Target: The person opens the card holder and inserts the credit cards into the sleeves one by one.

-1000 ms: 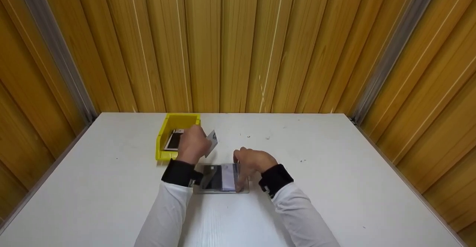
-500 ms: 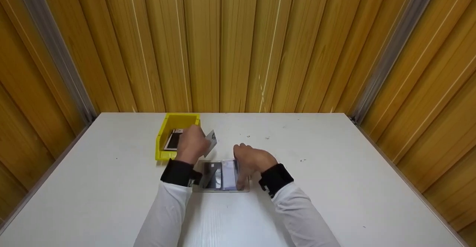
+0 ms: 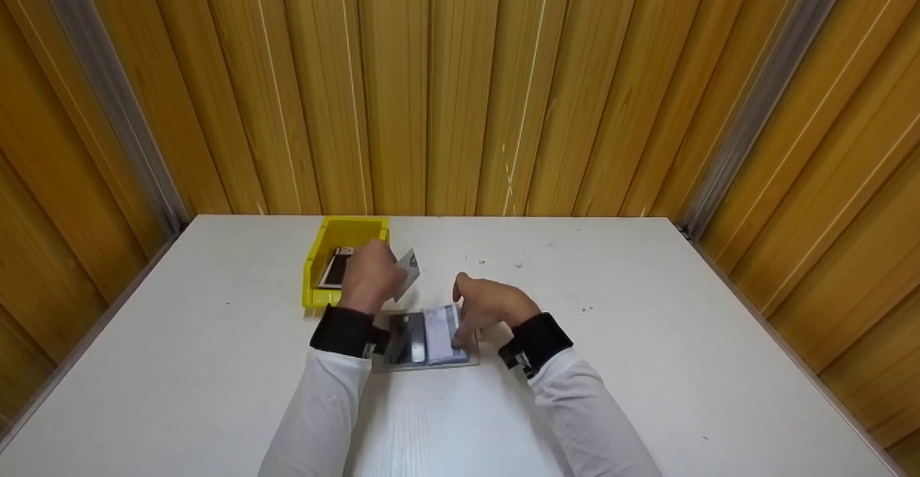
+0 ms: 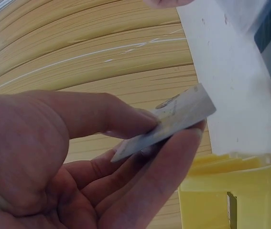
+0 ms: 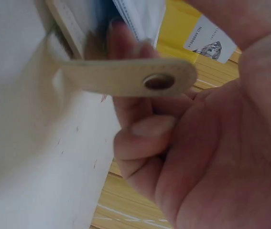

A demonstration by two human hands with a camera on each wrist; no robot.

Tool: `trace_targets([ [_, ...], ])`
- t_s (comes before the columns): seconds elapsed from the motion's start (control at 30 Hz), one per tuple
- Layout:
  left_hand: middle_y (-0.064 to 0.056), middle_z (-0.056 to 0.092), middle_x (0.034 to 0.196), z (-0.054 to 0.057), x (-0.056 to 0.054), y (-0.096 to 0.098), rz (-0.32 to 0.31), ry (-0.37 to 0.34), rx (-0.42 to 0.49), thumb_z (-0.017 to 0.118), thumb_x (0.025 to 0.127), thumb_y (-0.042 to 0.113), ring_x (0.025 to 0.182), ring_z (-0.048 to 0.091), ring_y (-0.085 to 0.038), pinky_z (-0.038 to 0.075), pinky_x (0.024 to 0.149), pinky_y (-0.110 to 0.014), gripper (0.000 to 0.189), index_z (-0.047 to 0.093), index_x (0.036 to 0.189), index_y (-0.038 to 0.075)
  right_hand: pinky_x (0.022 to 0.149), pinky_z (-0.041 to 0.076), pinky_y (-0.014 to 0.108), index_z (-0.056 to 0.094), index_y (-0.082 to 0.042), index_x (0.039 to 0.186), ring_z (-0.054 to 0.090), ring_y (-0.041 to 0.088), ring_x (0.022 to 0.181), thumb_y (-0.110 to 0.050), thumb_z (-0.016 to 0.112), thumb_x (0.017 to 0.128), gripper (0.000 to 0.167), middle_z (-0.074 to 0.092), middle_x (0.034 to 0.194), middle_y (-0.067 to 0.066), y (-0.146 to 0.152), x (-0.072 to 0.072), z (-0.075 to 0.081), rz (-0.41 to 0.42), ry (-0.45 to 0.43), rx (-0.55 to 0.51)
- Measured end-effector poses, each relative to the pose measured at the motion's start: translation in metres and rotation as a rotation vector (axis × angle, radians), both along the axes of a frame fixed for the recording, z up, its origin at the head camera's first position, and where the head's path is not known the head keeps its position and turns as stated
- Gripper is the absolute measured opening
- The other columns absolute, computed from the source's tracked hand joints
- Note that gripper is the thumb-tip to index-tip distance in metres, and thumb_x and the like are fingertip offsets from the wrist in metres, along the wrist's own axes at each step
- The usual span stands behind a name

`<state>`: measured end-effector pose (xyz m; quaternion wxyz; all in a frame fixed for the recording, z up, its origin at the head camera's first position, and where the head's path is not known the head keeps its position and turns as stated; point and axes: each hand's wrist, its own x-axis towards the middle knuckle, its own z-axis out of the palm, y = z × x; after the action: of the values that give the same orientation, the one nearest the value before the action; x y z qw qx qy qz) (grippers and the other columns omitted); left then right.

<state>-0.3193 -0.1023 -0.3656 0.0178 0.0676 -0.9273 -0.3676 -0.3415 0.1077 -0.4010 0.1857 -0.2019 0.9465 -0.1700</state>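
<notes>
Head view: the left hand (image 3: 372, 276) clamps a grey card (image 3: 410, 265) between thumb and fingers, the card jutting past the fingertips, tilted and clear of the table (image 3: 611, 391). A light pinch near one edge seems best, leaving the far edge free and the card unbent. The right hand (image 3: 492, 304) has its fingers bent at the right edge of clear sleeves (image 3: 440, 330); I cannot tell whether it pinches them. Parting those thin layers probably calls for one fingertip and little force, with the snap strap (image 5: 111, 78), which crosses in front of those fingers, kept aside.

Just left of the left hand, a yellow bin (image 3: 310, 286) contains dark, white-bordered cards (image 3: 336, 270). Between and below both hands lies the card holder (image 3: 474, 355), spread out, with a dark card (image 3: 402, 333) in its left side and pale sleeves on its right.
</notes>
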Motion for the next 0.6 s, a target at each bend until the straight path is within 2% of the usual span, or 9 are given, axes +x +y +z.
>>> trace_targets([
  [0.17,-0.014,0.076,0.090,0.000,0.000,-0.002,0.007,0.019,-0.007,0.070,0.092,0.004,0.076,0.060,-0.023,0.046,0.066,-0.031,0.013,0.080,0.097,-0.003,0.097,0.054,0.040,0.055,-0.010,0.131,0.066,0.019,0.103,-0.049,0.094,0.079,0.075,0.074,0.113,0.005,-0.007,0.003,0.000,-0.109,-0.041,-0.129],
  [0.3,-0.016,0.077,0.098,0.002,0.000,-0.003,0.015,-0.007,0.018,0.070,0.095,0.006,0.080,0.062,-0.025,0.047,0.067,-0.031,0.016,0.080,0.105,-0.002,0.086,0.055,0.039,0.058,-0.011,0.129,0.068,0.020,0.093,-0.039,0.091,0.084,0.062,0.077,0.110,0.006,-0.012,0.003,0.000,-0.161,-0.051,-0.251],
  [0.47,-0.016,0.076,0.099,0.003,0.000,-0.004,0.023,-0.009,0.034,0.071,0.096,0.006,0.081,0.063,-0.025,0.048,0.067,-0.030,0.016,0.079,0.107,-0.002,0.073,0.054,0.030,0.067,-0.008,0.122,0.075,0.024,0.091,-0.030,0.083,0.091,0.041,0.083,0.100,0.008,-0.019,0.003,0.002,-0.113,-0.060,-0.384],
  [0.6,-0.014,0.075,0.091,0.002,0.001,-0.005,0.016,0.017,0.030,0.071,0.094,0.005,0.076,0.062,-0.023,0.048,0.064,-0.030,0.010,0.079,0.098,-0.001,0.074,0.053,0.025,0.072,-0.007,0.114,0.075,0.019,0.089,-0.030,0.078,0.096,0.030,0.084,0.097,0.010,-0.024,0.004,0.001,0.004,-0.031,-0.437],
])
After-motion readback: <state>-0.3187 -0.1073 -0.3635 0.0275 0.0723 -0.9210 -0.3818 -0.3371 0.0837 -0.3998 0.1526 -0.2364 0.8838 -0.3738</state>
